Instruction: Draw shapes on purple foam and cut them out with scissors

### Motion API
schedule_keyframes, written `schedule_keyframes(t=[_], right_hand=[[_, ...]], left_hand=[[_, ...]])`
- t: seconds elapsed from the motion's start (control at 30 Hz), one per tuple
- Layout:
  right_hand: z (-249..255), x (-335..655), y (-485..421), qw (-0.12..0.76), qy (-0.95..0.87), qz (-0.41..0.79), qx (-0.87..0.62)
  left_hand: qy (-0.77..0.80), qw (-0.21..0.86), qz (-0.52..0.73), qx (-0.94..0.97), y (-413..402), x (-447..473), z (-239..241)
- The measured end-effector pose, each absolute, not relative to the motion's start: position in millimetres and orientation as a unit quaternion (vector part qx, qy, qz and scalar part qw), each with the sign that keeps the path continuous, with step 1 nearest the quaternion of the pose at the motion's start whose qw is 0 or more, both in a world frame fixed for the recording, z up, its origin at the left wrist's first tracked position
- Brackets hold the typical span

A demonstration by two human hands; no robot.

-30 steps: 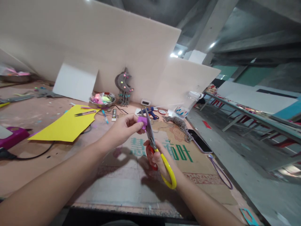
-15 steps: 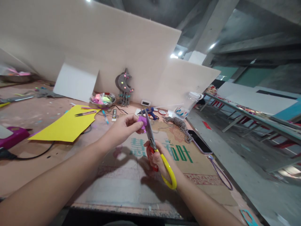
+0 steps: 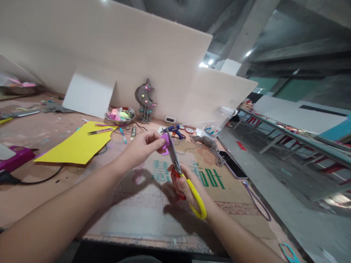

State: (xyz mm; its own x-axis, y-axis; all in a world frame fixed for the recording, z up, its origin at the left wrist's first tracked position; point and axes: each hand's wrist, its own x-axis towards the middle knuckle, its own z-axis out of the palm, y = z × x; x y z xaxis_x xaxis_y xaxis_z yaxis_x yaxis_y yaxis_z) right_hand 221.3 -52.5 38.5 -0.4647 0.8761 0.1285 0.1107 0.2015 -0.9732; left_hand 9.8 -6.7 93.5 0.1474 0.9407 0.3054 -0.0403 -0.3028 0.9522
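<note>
My left hand pinches a small purple piece of paper or foam between thumb and fingers, above the table's middle. In my right hand is a pair of scissors with one yellow and one red handle; my fingers are in the handles. The blades point up and away from me and meet the right side of the purple piece, nearly together. A corner of purple hangs below my left fingertips. Beneath both hands lies a cardboard sheet with green printed characters.
Left of my hands lies a yellow sheet with a pen-shaped cutter on it. Behind stand a bowl of colourful bits, a grey moon ornament and a blue glue gun. A phone and grey cord lie right.
The scissor blades have drawn closer together across the purple piece. A purple corner now droops below my left fingers. Both arms have stayed nearly in place.
</note>
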Motion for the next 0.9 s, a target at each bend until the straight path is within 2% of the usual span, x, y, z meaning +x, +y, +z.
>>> schedule_keyframes(t=[0.9], right_hand=[[25.5,227.1,-48.7,0.365,-0.708,0.510,-0.326]], left_hand=[[0.339,0.454,0.569,0.596,-9.1,14.6,86.1]])
